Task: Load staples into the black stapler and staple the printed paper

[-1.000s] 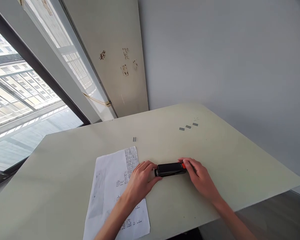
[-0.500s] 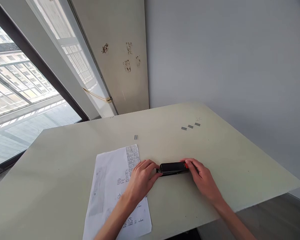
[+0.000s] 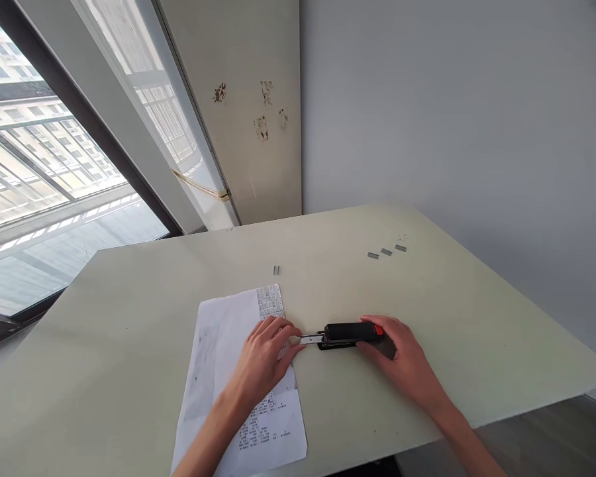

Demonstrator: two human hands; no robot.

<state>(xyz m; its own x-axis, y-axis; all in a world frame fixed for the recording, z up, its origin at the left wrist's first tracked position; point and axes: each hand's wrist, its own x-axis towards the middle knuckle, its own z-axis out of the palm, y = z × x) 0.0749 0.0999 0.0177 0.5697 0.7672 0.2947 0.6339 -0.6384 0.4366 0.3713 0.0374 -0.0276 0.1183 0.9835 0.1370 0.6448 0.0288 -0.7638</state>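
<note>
A silver metal tray (image 3: 312,339) now sticks out of the left end of the black stapler (image 3: 350,333), which was closed half a second ago.
The left hand (image 3: 264,351) has drawn leftwards over the printed sheet (image 3: 218,371), fingertips pinching the tray. The right hand (image 3: 402,351) grips the stapler's red-tipped right end, pinning it flat on the bench (image 3: 427,311), near centre. Staple strips (image 3: 386,252) lie far right, unmoved.

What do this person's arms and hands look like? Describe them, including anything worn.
Both are bare. The left hand and right hand have no gloves, and no rings show on the fingers in view. The left forearm and right forearm are slim, with no sleeve reaching into the picture and no watch, bracelet or marking visible at either wrist.
</note>
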